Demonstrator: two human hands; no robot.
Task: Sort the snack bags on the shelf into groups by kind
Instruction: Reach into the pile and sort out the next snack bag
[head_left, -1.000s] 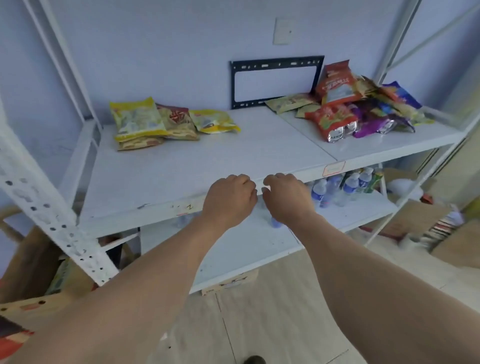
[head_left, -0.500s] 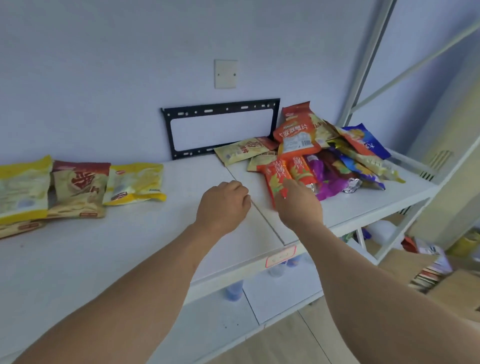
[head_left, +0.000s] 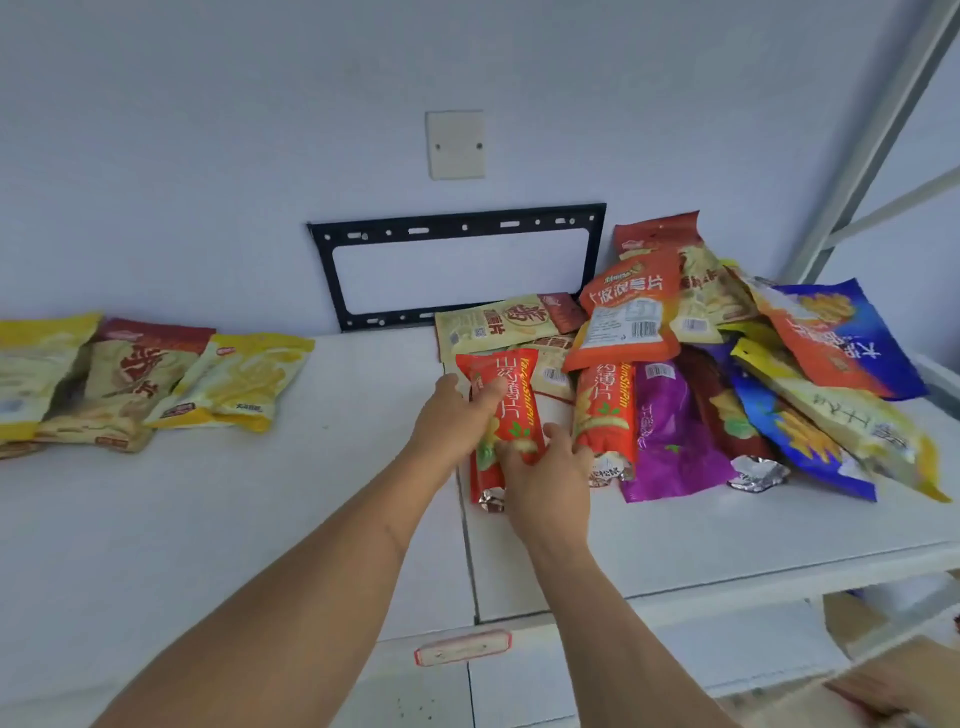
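Observation:
A mixed pile of snack bags (head_left: 727, 364) lies at the right of the white shelf (head_left: 234, 519): orange, purple, blue, yellow and beige packs overlapping. A red tube-shaped bag (head_left: 511, 410) sits at the pile's left edge. My left hand (head_left: 452, 421) grips its upper left side with the thumb over the front. My right hand (head_left: 545, 478) holds its lower end. A second red bag (head_left: 608, 410) lies just right of it. At the far left rests a small group of yellow and beige bags (head_left: 156, 384).
A black metal bracket (head_left: 457, 228) is fixed to the wall behind the shelf, below a white wall plate (head_left: 455, 144). A grey shelf upright (head_left: 872, 140) rises at the right. A red label (head_left: 462, 647) marks the shelf's front edge, with a lower shelf (head_left: 649, 670) beneath.
Both hands rose from the shelf's front edge and reached to the pile. They closed on the red tube-shaped bag. The view shifted right and closer to the pile.

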